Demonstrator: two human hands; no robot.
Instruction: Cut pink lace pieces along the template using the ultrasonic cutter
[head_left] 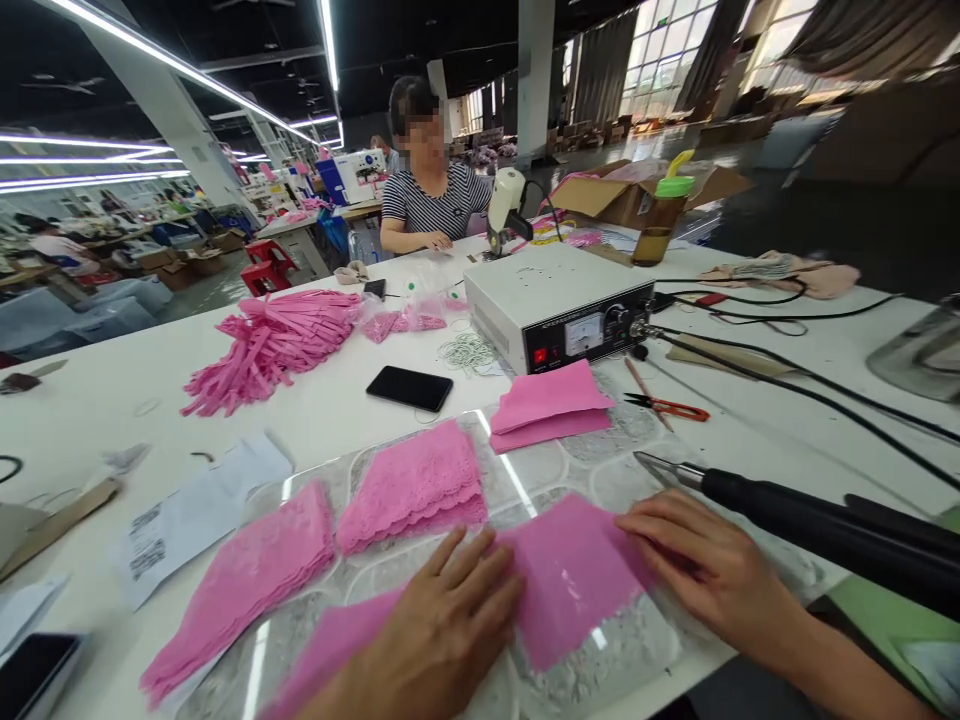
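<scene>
A flat pink fabric piece [574, 580] lies on a clear plastic sheet in front of me. My left hand [450, 620] rests palm down with its fingers stretched out, the fingertips at the piece's left edge. Partly beneath that hand is another pink fabric piece [341, 640]. At the right edge of the flat piece, my right hand [697, 550] pinches its corner between thumb and fingers. Just beyond my right hand lies a black handheld tool [810, 520] with a pointed metal tip. Scalloped lace pieces [420, 485] are stacked farther up, beside a folded pink piece [551, 405].
Another pink lace stack [247, 590] lies at left. A control box [559, 300] with cables stands behind, near orange-handled thread snips [667, 406]. A phone [409, 388], pink strips [277, 340] and a bottle [664, 220] are on the table [330, 425]. A person [431, 190] sits opposite.
</scene>
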